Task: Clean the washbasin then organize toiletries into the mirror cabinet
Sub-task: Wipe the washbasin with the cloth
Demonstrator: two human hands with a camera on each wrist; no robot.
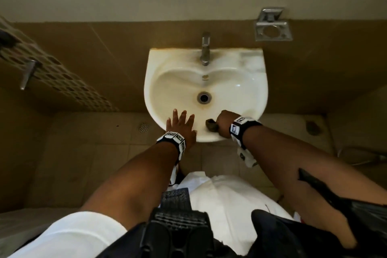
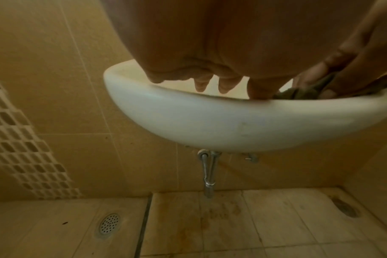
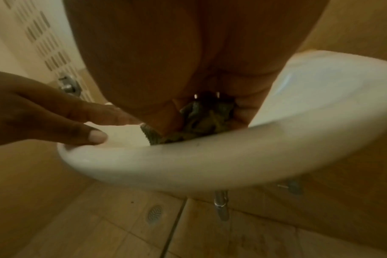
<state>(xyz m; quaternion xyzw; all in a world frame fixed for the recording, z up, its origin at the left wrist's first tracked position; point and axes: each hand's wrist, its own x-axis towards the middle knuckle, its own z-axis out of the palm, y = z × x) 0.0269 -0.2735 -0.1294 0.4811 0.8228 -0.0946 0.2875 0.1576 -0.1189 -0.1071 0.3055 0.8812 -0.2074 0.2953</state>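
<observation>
Both hands work at the near rim of the white washbasin (image 1: 247, 81). The left hand (image 1: 181, 125) lies flat with fingers spread on the front edge, while the right hand (image 1: 224, 124), just beside it, grips a dark cloth (image 1: 212, 125) pressed against the basin's inner wall below the drain (image 1: 204, 97).

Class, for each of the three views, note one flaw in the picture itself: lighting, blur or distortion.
Head view: wide-angle bending curves the wall lines, and the dim, yellowish light leaves the white ceramic washbasin as the brightest thing. Left wrist view: the left hand fills the top as a soft, unfocused mass. Right wrist view: the basin rim is smeared, and the dark green cloth held by the right hand is indistinct.
</observation>
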